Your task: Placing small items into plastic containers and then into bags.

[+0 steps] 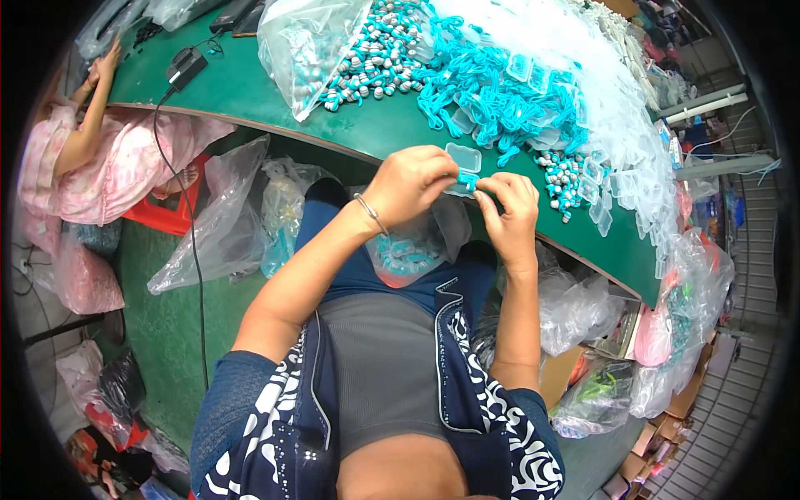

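Above the near edge of the green table, both hands meet at a small transparent plastic case point(463, 157) with its lid raised. My left hand point(410, 182), a metal bangle on its wrist, pinches the case from its left side. Between thumb and forefinger, my right hand point(511, 204) grips a turquoise cord point(469, 181) bunched in the case. Fingertips hide part of the case and cord. Just beyond lies a heap of turquoise cords point(492, 83). To the right of my right hand are small grey-and-turquoise striped plugs point(562, 179).
Many transparent cases point(617, 92) cover the right of the green table point(367, 129). A plastic bag point(304, 50) and more striped plugs point(375, 54) lie at the back. On my lap sits a bag of filled cases point(408, 250). At far left, another person's arm point(83, 125) rests near a black adapter point(185, 67).
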The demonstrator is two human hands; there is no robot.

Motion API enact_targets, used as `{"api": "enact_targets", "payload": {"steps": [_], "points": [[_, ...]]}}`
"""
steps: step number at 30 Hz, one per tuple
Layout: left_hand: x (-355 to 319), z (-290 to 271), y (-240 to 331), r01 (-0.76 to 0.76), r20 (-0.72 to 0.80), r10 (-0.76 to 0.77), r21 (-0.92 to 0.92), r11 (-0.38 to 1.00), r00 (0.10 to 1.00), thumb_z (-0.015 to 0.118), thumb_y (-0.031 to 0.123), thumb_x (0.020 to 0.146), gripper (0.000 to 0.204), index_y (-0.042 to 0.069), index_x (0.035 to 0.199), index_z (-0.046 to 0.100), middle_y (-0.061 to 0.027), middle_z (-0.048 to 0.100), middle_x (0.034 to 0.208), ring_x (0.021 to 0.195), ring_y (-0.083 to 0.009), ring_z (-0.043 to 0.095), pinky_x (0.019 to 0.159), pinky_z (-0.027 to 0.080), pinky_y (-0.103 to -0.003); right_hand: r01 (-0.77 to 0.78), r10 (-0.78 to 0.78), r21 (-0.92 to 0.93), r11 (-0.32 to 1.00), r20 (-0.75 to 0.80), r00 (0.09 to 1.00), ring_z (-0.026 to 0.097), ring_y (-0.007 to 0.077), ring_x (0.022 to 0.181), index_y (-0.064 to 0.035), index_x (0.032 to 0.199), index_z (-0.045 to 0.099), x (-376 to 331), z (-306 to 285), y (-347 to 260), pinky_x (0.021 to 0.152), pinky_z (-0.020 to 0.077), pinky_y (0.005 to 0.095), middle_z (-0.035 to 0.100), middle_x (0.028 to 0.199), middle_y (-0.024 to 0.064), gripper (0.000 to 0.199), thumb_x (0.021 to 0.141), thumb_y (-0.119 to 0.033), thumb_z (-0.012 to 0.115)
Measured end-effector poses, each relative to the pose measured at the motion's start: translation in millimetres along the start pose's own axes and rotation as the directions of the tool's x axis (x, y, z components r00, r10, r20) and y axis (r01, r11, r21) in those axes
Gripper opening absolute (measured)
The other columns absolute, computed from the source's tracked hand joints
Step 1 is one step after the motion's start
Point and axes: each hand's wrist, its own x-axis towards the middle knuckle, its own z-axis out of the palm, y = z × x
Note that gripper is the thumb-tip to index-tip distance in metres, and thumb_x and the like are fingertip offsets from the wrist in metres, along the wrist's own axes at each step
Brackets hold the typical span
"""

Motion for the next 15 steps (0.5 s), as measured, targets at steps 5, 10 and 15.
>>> {"api": "enact_targets", "payload": {"steps": [5,10,15], "points": [[-4.7,14.3,-1.6,-0.034,0.06,0.027,0.119,0.992,0.998,0.073,0.007,0.077,0.012,0.007,0.085,0.065,-0.0063,0.063,0.093,0.087,-0.027,0.062,0.077,0.051,-0.038,0.05,-0.045,-0.101,0.994,0.052,0.998,0.059,0.024,0.089,-0.0105,0.088,0.071,0.8,6.1,-0.9,0.086,0.0399,0.0392,0.063,0.089,0.0038,0.014,0.075,-0.011,0.077],[-4.8,9.1,-0.9,-0.006,0.128,-0.012,0.144,0.99,0.992,0.075,0.014,0.076,0.021,0.007,0.093,0.065,-0.0079,0.06,0.097,0.09,-0.0288,0.059,0.079,0.049,-0.039,0.019,-0.018,-0.062,0.998,0.011,1.0,0.06,0.0254,0.092,-0.0096,0.093,0.07,1.4,6.1,-0.6,0.086,0.0403,0.04,0.065,0.093,0.0055,0.015,0.078,-0.008,0.073],[-4.1,5.4,4.9,0.034,0.115,-0.06,0.214,0.976,0.992,0.077,0.02,0.076,0.039,0.007,0.11,0.062,-0.01,0.058,0.104,0.094,-0.0294,0.058,0.08,0.049,-0.04,-0.14,0.133,-0.082,0.987,-0.086,0.987,0.061,0.0267,0.092,-0.0084,0.1,0.07,-14.6,3.3,7.5,0.087,0.0414,0.0403,0.066,0.094,0.0072,0.016,0.084,-0.008,0.067]]}}
